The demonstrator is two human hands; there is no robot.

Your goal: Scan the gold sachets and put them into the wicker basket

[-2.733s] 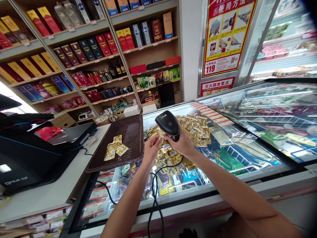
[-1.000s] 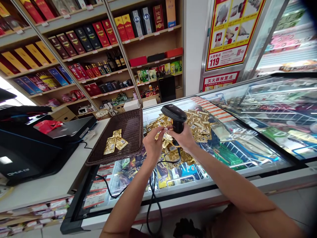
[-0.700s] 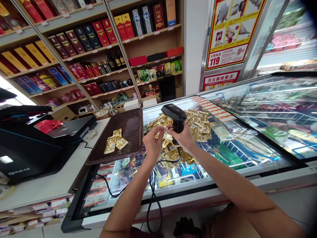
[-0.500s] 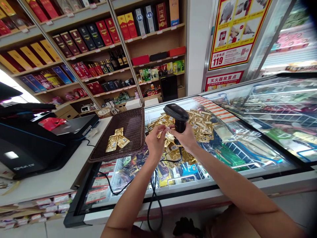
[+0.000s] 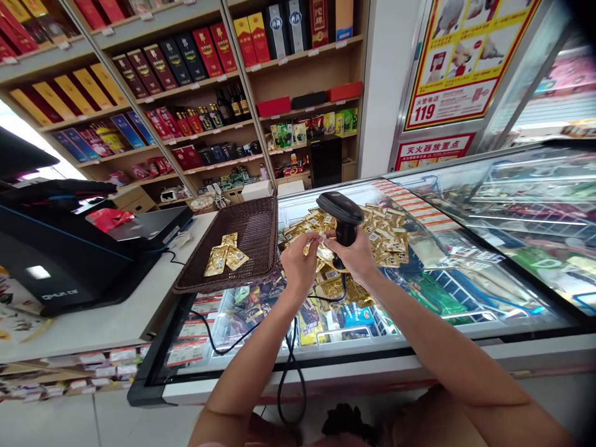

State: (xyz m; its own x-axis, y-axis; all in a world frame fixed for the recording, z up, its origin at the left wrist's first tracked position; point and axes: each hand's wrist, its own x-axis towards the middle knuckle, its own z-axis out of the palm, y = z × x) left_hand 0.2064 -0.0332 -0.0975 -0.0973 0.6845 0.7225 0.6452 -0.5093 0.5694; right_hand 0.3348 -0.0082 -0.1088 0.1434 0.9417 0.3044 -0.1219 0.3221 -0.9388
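A black barcode scanner (image 5: pixel 342 208) stands upright above a pile of gold foil sachets (image 5: pixel 384 236) on the glass freezer lid. My right hand (image 5: pixel 357 257) is closed around its handle, the thumb crossing in front. My left hand (image 5: pixel 298 264) is just left of it, thumb and forefinger pinched together. Between the fingertips of both hands shows something small and whitish, too small to name. To the left, a dark brown woven basket (image 5: pixel 254 226) rests tilted, with 3 gold sachets (image 5: pixel 217 261) lying inside. A black cable (image 5: pixel 333 299) runs from the scanner's base.
A black checkout machine (image 5: pixel 69 261) stands on the white counter (image 5: pixel 116 326) at left. The freezer (image 5: pixel 372 366) spans the front, with goods under its glass. Looped cable (image 5: pixel 303 397) hangs over its front edge. Behind are shelves (image 5: pixel 302 59) of boxed bottles.
The view has shifted slightly, so the whole scene sits a little further right. Both hands keep almost the same pose at the scanner, and the sachets in the basket lie as before.
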